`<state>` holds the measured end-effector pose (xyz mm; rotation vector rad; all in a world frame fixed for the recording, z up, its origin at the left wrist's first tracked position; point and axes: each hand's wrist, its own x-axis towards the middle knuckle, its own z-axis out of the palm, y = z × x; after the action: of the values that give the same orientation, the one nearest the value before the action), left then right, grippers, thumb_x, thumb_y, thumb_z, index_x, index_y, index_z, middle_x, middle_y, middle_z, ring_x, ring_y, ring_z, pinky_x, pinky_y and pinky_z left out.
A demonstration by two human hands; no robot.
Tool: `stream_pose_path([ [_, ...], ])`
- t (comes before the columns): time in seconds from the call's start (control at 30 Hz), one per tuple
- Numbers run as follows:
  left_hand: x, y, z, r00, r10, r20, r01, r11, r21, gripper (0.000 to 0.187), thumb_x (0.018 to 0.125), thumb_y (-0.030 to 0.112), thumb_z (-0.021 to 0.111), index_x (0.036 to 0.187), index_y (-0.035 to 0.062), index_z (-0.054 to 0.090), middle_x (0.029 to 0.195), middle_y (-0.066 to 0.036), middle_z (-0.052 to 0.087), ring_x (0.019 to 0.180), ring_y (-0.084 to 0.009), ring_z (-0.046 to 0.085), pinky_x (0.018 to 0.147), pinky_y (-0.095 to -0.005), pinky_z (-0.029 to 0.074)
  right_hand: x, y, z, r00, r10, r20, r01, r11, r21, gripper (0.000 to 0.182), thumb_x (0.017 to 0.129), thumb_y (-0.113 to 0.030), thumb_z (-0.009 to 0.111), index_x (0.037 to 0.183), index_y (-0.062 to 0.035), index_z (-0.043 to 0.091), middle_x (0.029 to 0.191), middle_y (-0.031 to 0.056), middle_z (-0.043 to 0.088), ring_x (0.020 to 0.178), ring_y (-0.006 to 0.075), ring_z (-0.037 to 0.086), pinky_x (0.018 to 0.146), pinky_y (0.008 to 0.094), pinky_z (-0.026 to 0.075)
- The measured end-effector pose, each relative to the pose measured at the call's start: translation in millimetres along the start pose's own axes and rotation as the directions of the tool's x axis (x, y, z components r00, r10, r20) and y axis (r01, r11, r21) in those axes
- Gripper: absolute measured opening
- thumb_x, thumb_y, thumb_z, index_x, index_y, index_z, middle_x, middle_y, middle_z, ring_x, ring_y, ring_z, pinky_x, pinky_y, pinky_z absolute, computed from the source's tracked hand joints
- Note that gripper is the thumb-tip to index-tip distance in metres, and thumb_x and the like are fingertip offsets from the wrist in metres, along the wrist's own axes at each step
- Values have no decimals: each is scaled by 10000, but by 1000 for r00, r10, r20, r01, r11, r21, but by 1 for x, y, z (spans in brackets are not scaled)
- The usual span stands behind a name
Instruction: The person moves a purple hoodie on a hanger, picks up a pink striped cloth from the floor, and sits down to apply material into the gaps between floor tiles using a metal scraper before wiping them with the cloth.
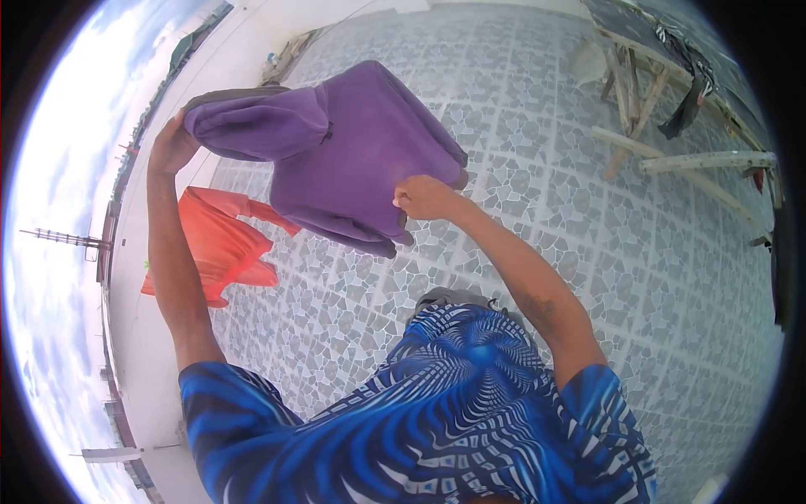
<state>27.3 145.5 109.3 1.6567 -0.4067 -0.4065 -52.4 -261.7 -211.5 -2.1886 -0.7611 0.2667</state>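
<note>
A purple long-sleeved sweatshirt [361, 155] is stretched out in the air in front of me. My left hand [174, 147] is raised at the far left and grips one end of it, where a grey-brown inner side shows. At the garment's lower right edge, my right hand [426, 198] is closed, with its fingers curled against the cloth; exactly what lies inside the fist is hidden. Beyond my left forearm, an orange garment [220, 239] hangs by the white wall, touched by neither hand.
A pale low wall [138, 336] runs along the left, with sky and rooftops past it. Grey stone-patterned tiles [504, 244] cover the floor. At the upper right stand wooden trestles [634, 101] with dark cloth [687, 109] draped over. A long white-painted beam [705, 162] juts out nearby.
</note>
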Motion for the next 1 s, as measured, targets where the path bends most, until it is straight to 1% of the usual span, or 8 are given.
stream_pose_path([
  [0.17,-15,-35,69,924,-361,-124,353,932,-83,676,1031,449,503,1491,-27,367,1414,-206,537,1238,-303,594,1008,-436,520,-159,141,74,939,337,-68,-317,924,213,283,898,-298,639,943,-28,709,909,177,710,892,352,671,798,428,510],
  [0.27,-8,-58,115,806,-592,11,580,793,185,651,950,397,673,1340,-91,492,1242,-184,630,1085,-213,639,922,-341,551,-280,224,131,819,571,-57,-516,777,362,258,913,-192,610,887,54,683,718,124,685,593,165,670,510,305,555],
  [0.47,18,-63,153,900,-428,-79,434,865,251,548,965,295,668,1317,-93,507,1177,-128,649,1046,-198,646,933,-376,530,-425,246,151,494,840,224,-777,312,546,260,939,-212,603,974,38,664,803,119,699,689,190,706,564,348,606],
  [0.57,50,-62,185,963,-262,-62,267,961,75,435,1008,236,596,1314,-65,519,1149,-118,668,1074,-204,652,947,-388,531,-430,252,134,504,844,182,-714,289,638,273,944,-226,596,1001,35,651,835,120,699,741,190,716,587,341,608],
  [0.8,90,-128,230,906,-350,-239,236,886,-400,334,1036,226,541,1258,-22,561,1146,-140,676,1002,-213,699,892,-364,592,-423,300,48,612,791,17,-586,439,681,275,958,-223,572,1031,32,644,853,113,698,792,186,717,617,322,605],
  [0.87,105,-135,266,802,-448,-395,473,880,-37,480,1007,349,577,1266,-54,552,1150,-142,677,998,-238,701,882,-383,565,-467,366,60,737,667,-112,-538,679,499,272,966,-222,557,1040,25,644,877,119,698,802,191,714,627,314,600],
  [0.93,125,-139,301,653,-446,-612,757,412,507,598,977,433,596,1290,-72,530,1161,-165,675,1008,-289,697,878,-419,547,-491,349,10,471,880,59,-634,292,716,264,963,-217,556,1046,18,643,891,124,698,798,194,713,629,315,599],
  [1.0,140,-196,275,659,-330,-676,750,350,561,671,948,444,621,1322,-99,496,1216,-201,638,1127,-344,637,944,-468,492,-546,355,-16,350,931,104,-638,156,754,254,957,-206,558,1063,10,639,896,123,693,791,209,713,634,334,600],
])
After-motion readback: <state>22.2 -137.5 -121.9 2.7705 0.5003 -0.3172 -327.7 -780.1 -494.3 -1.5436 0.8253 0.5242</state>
